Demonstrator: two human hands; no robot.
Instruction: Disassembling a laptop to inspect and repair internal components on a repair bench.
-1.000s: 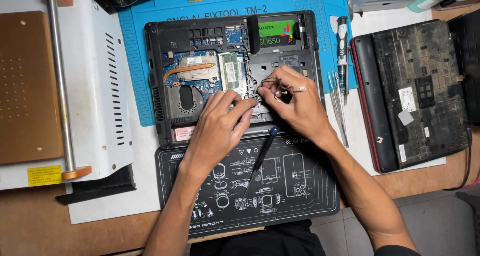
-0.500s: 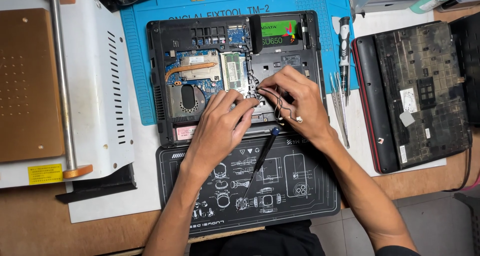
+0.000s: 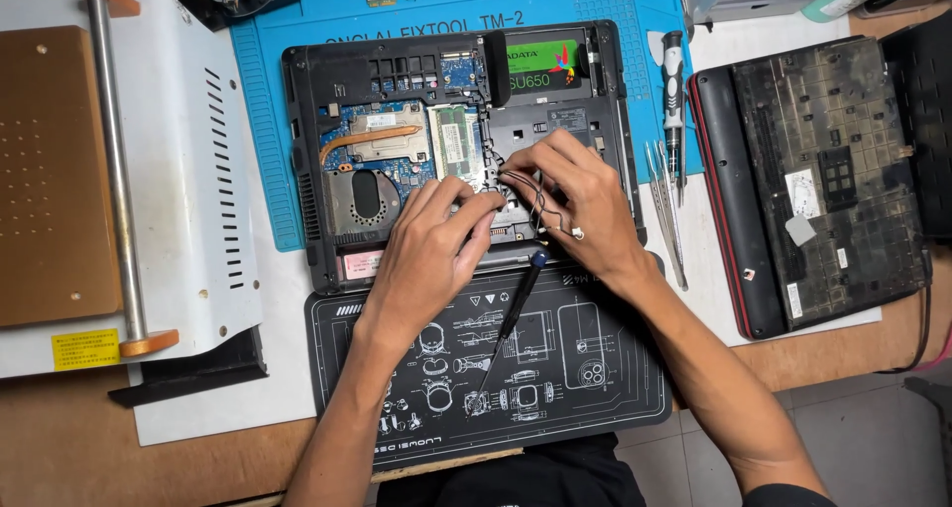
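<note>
On the tabletop (image 3: 59, 467), an opened laptop (image 3: 327, 90) lies at the centre on a blue mat (image 3: 268, 120). Both hands rest inside it: the left hand (image 3: 431, 254) presses down with curled fingers, the right hand (image 3: 585, 204) pinches thin wires (image 3: 540, 204). A screwdriver (image 3: 511, 314) lies just nearer.

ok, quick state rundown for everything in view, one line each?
laptop base: opened up, board, fan and heat pipe exposed
left hand: fingertips pressed on the board
right hand: pinching thin wires, their connector hanging free
dark screwdriver: lying loose on black mat
grey screwdriver: lying unused
removed keyboard panel: lying underside up
</note>
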